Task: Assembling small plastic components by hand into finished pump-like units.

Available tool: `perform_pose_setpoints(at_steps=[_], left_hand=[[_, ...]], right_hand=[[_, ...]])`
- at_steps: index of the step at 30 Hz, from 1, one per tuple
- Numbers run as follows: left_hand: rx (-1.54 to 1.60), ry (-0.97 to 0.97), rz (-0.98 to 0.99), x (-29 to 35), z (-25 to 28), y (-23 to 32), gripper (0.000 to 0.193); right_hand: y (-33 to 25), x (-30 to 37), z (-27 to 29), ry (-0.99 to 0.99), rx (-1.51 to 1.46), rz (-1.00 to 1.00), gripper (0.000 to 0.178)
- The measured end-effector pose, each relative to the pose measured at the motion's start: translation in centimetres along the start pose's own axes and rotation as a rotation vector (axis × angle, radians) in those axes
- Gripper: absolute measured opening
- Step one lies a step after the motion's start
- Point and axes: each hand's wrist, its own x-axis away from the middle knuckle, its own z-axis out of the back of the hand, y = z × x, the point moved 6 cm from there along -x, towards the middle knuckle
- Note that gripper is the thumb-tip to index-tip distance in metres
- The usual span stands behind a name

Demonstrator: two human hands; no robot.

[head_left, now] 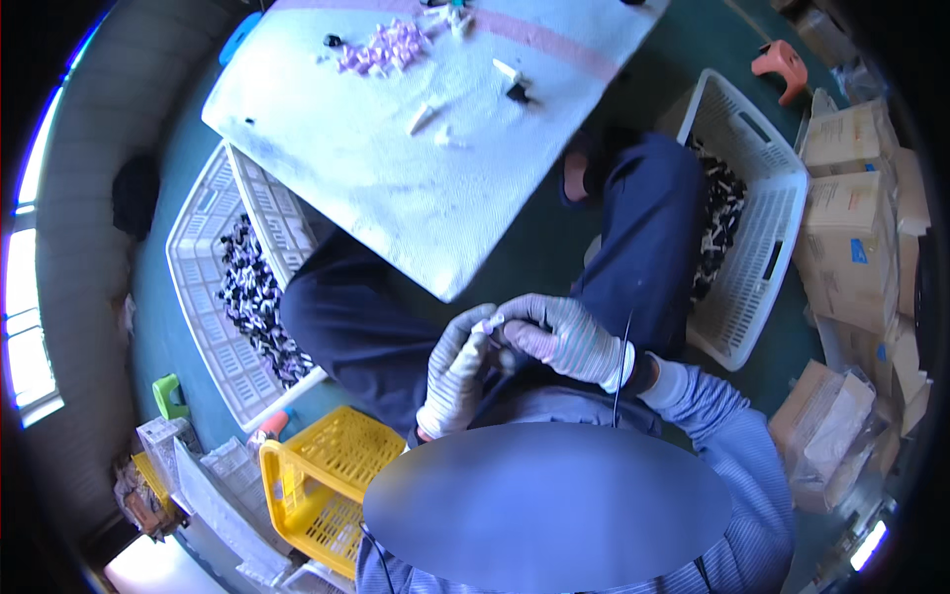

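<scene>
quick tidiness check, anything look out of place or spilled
Slightly: on the white table, a few small white pieces and a black piece lie scattered apart from the pale purple pile. No clear spill or damage shows.

At twelve o'clock, my white table (336, 163) bears heaped lilac plastic pieces (384, 51) at its eleven, a white piece (507, 70) at two.

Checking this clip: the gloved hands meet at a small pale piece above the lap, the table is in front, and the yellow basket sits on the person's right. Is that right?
One detail is wrong: the yellow basket sits on the person's left, as the head view shows. The left hand and right hand do meet at the pale piece, with the table in front.
</scene>
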Motion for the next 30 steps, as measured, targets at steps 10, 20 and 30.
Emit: perform_pose_setpoints(at_steps=[10,20,30], left_hand=[[-0.161,0.127,-0.009,-3.4,1.7,3.8,0.031],[-0.070,0.136,-0.123,-11.2,6.4,10.3,0.032],[-0.117,0.106,-0.177,-17.3,7.6,14.9,0.031]], right_hand=[[0.8,-3.8,1.6,-0.043,0.009,-0.155,0.020],[1.6,-10.7,6.5,0.079,0.182,-0.188,0.024],[0.1,-19.1,8.6,0.204,0.540,-0.105,0.030]])
